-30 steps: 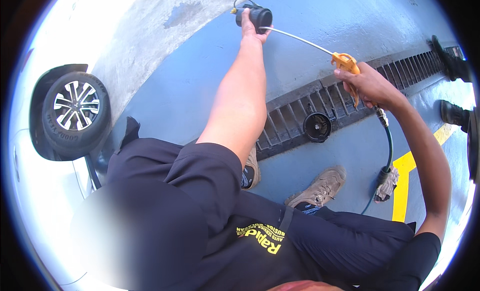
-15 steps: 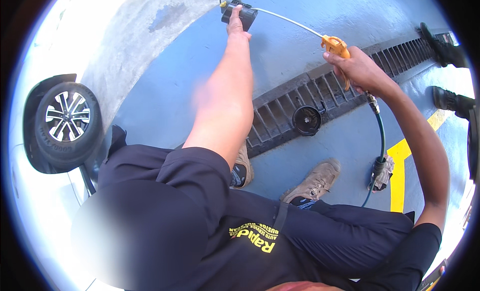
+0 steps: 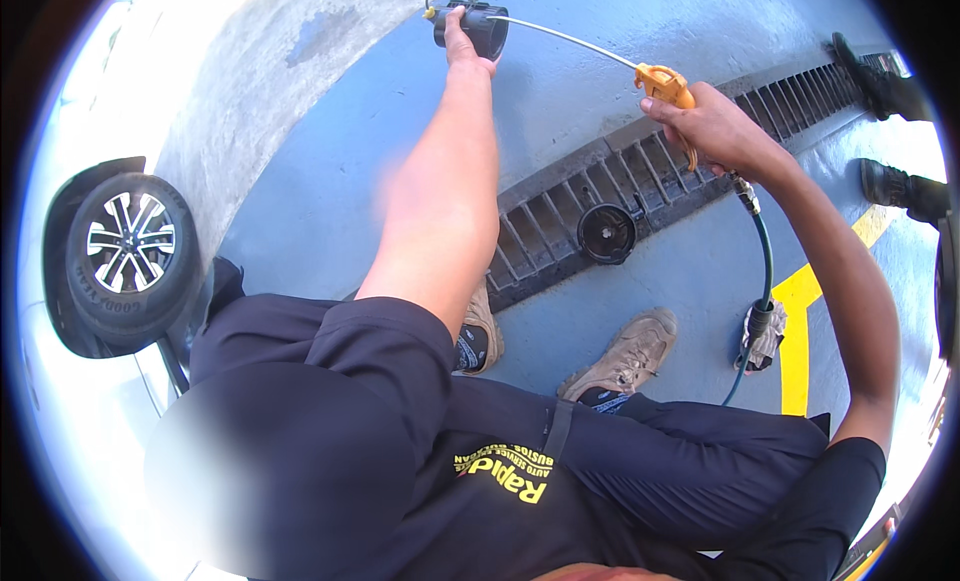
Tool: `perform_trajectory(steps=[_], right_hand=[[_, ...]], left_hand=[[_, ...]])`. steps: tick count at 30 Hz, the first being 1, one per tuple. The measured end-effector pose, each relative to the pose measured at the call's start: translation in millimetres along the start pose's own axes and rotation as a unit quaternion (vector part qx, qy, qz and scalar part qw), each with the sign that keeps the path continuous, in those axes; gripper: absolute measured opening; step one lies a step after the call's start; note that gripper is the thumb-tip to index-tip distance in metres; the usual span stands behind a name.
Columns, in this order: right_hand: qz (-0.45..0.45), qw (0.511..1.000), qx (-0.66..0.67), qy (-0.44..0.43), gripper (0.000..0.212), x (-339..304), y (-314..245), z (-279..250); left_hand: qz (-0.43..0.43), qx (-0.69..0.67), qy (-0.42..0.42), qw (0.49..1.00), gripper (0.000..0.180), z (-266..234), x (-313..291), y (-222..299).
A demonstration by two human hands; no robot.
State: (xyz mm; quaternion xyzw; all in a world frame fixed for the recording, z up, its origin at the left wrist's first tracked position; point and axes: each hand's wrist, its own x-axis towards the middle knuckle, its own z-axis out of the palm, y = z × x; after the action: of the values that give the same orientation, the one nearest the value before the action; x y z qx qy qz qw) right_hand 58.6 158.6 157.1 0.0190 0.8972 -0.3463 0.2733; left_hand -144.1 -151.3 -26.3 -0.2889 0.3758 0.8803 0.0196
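Out at arm's length near the top, my left hand (image 3: 460,47) is closed around a black cylindrical plastic housing (image 3: 487,39). A thin black wire loops over the housing to a small yellow fitting. My right hand (image 3: 722,131) grips an orange air blow gun (image 3: 662,83), fingers wrapped around its handle and lever. The gun's long metal nozzle (image 3: 575,43) points left, its tip at the open end of the housing. Whether the tip touches the housing I cannot tell. A green air hose (image 3: 767,251) hangs from the gun's metal coupling.
A black round cap-like part (image 3: 607,233) lies on the drain grate (image 3: 545,221) crossing the blue floor. A crumpled rag (image 3: 762,343) sits by the hose and a yellow floor line (image 3: 795,351). At left is a car wheel (image 3: 132,243). Another person's shoes (image 3: 885,184) stand at right.
The housing has turned in my left hand, so its round open end shows more toward the blow gun. Both hands have shifted slightly left in the view.
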Motion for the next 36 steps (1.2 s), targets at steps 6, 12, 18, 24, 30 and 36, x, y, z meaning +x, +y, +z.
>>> perform_trajectory(steps=[6,12,18,24,30,36], right_hand=[[0.011,1.000,-0.024,-0.007,0.059,-3.9,0.3,-1.8],[0.032,0.999,-0.027,-0.008,0.058,-0.5,0.0,-1.5],[0.028,0.998,-0.053,-0.028,0.058,0.8,-4.7,-3.2],[0.027,0.999,-0.038,-0.011,0.058,0.1,-2.9,-3.8],[0.026,1.000,0.016,0.000,0.058,-0.4,1.1,-2.9],[0.030,0.998,0.047,-0.036,0.057,-5.3,-2.2,-5.0]], left_hand=[[-0.039,-0.028,0.048,0.998,0.072,3.9,-25.0,5.0],[-0.031,-0.030,0.017,0.999,0.074,17.4,-44.3,6.7],[-0.007,-0.040,-0.043,0.998,0.079,7.4,-27.6,17.7],[-0.014,-0.046,-0.036,0.998,0.076,15.3,-30.1,13.2],[-0.016,-0.077,-0.037,0.996,0.076,16.2,-29.1,13.9],[-0.009,-0.082,-0.042,0.996,0.074,15.0,-30.4,14.3]])
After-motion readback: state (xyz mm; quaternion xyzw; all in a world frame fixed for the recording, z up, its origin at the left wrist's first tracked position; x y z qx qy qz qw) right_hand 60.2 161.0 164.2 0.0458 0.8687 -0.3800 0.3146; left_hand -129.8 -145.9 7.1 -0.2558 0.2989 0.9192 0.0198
